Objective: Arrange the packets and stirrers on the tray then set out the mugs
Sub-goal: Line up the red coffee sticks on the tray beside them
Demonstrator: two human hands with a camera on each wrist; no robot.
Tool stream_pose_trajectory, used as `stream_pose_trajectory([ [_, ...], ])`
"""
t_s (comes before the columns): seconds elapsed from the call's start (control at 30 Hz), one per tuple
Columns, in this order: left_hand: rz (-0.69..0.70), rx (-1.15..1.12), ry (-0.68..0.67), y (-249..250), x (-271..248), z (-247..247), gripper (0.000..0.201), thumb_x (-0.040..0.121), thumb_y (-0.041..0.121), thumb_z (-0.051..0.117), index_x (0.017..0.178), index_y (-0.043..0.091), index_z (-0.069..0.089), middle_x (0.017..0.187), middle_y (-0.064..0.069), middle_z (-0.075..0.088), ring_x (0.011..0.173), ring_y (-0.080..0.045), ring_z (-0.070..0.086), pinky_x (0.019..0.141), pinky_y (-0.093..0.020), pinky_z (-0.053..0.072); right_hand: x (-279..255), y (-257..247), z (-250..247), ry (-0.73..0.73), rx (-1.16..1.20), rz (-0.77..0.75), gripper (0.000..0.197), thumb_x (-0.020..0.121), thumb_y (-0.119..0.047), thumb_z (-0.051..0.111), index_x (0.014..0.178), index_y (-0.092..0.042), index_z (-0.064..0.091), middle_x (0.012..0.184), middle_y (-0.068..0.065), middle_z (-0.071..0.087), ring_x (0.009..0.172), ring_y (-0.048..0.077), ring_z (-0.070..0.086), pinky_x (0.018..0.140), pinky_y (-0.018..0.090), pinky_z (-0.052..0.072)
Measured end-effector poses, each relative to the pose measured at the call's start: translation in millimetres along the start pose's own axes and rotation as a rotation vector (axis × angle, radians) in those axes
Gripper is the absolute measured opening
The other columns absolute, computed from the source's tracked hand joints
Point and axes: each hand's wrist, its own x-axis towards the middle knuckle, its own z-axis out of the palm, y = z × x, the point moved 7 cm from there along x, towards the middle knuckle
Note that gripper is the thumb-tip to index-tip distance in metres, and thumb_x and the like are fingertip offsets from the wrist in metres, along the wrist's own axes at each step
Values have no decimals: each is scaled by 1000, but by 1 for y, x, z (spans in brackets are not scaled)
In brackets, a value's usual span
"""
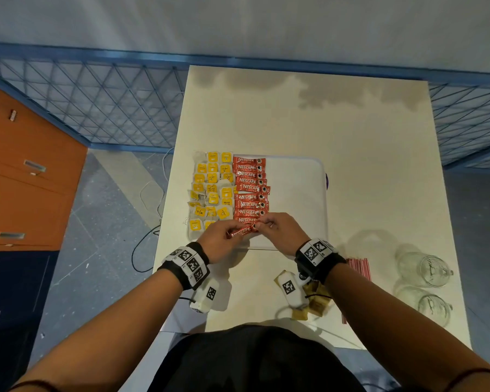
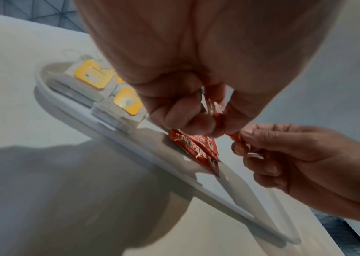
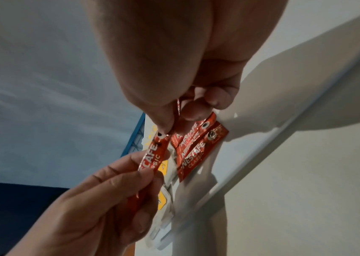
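A white tray lies on the cream table, with several yellow tea bags on its left part and a column of red coffee packets beside them. Over the tray's near edge both hands hold one more red coffee packet. My left hand pinches its left end and my right hand pinches its right end. The right wrist view shows the held packet just above the nearest laid packets. Red-striped stirrers and two glass mugs stand on the table at the right.
Brown sugar packets lie near the table's front edge under my right wrist. The tray's right half is bare. A blue mesh fence runs behind the table, and an orange cabinet stands on the left.
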Motion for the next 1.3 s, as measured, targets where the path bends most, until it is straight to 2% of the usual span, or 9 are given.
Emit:
stream_pose_trajectory([
  [0.1,-32,-19,92,-11,2,-10,18,94,19,65,109,26,71,100,5,71,84,-14,66,74,-32,55,-1,10,-6,48,-26,60,23,91,-50,61,77,-34,69,85,-11,71,82,13,67,76,42,58],
  [0.17,-75,-67,144,-16,1,-14,13,92,13,69,100,24,69,91,-1,72,77,-19,68,71,-36,59,-3,14,-5,34,-57,86,26,91,-47,63,77,-26,70,81,-5,71,79,19,67,74,42,57],
  [0.23,-119,-86,177,-18,-2,-16,12,90,10,71,92,22,67,83,-4,72,67,-14,68,67,-35,58,-7,17,-2,0,-78,116,27,92,-42,62,76,-22,71,79,-2,71,78,22,68,72,41,57],
  [0.33,-162,-56,194,-23,-3,-13,8,89,11,73,85,18,69,75,-2,71,62,-12,64,67,-34,57,-10,25,3,-25,-119,139,26,92,-41,60,77,-24,72,79,-6,72,77,18,69,75,42,60],
  [0.47,-180,80,188,-21,-2,-6,8,90,10,69,86,15,75,74,9,68,69,-1,60,63,-9,42,-12,27,7,-40,-185,170,25,92,-39,62,80,-20,74,84,-4,73,80,16,69,78,39,59],
  [0.57,-214,112,209,-22,-2,-5,8,86,11,72,81,17,69,76,7,69,74,-9,64,70,-17,49,-13,29,9,-36,-236,203,25,92,-37,62,81,-17,73,83,-1,73,80,18,69,77,40,60],
  [0.83,-237,140,272,-20,1,-8,17,84,16,75,74,20,61,74,1,69,73,-17,66,72,-32,54,-11,31,8,34,-273,236,27,94,-44,64,79,-23,68,77,-6,69,73,14,66,70,31,56],
  [1.13,-222,176,359,-9,-3,-14,18,88,28,70,77,18,59,72,2,66,69,-17,62,63,-30,50,-14,27,-1,89,-314,202,34,95,-55,58,76,-27,60,75,-9,65,70,12,63,70,35,57],
  [1.3,-61,199,239,9,-10,4,18,88,31,71,79,20,61,71,5,64,67,-13,59,62,-28,47,-29,14,-15,-5,-288,17,20,96,-47,62,90,-29,69,87,-13,69,81,8,64,75,32,54],
])
